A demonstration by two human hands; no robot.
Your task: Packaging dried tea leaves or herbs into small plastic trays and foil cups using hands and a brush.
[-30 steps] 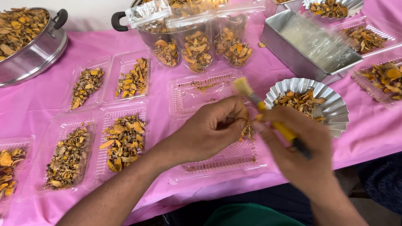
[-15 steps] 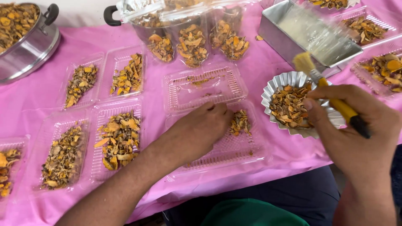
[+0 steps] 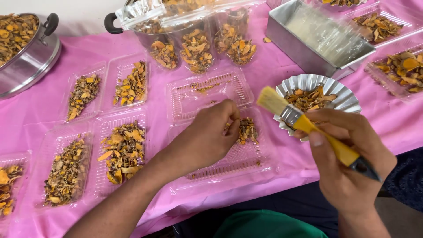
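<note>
Half a second ago the right hand [image 3: 348,163] held its brush over the fluted foil cup; now it has swung back toward the person, so the pale bristles of the brush [image 3: 308,128] hang just left of that foil cup [image 3: 348,99] and point up and to the left, toward the middle of the table. The brush's long axis runs on a slant from the bristles, upper left, down through the yellow handle to the dark tip at the lower right, and the right hand is wrapped firmly about the handle with the thumb laid along it. The left hand [image 3: 207,136] has barely shifted: it rests over the near clear tray [image 3: 238,165], by the table's front edge, its fingers pinched narrow at the small pile of dried orange slices [image 3: 247,130] in that tray's far end; whether a slice sits between the fingertips I cannot tell. That pile lies just right of the left fingertips and left of the bristles, lower, so it sits between the two hands, with the left hand touching it and the brush apart. Beyond, the open lid of the tray [image 3: 207,94] lies nearly bare. Filled trays [image 3: 123,150] line the pink cloth [image 3: 35,114] toward the left edge.
</note>
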